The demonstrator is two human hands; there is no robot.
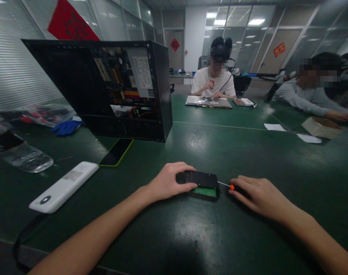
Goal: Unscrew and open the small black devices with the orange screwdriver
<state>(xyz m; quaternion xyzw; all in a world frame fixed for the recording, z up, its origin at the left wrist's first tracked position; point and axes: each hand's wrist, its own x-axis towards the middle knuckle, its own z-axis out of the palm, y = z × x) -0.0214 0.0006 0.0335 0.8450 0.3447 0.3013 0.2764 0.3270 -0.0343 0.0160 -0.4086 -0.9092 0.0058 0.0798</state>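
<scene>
A small black box-shaped device [203,178] rests on the green table in front of me, its side showing a green circuit board [206,191]. My left hand [169,182] is closed around its left end, thumb in front and fingers behind. To the right, my right hand [255,194] grips a screwdriver [232,187] with an orange-red part at the front of its handle. Its thin metal shaft points left, and the tip meets or lies close to the device's right end; contact cannot be made out. Most of the handle is hidden in my fingers.
An opened black computer case [162,91] stands at the back left. Near it lie a phone [117,152], a white power bank [65,187] with a black strap, a plastic bottle [27,154] and a blue glove [66,127]. Two people [214,80] sit across the green table [191,229].
</scene>
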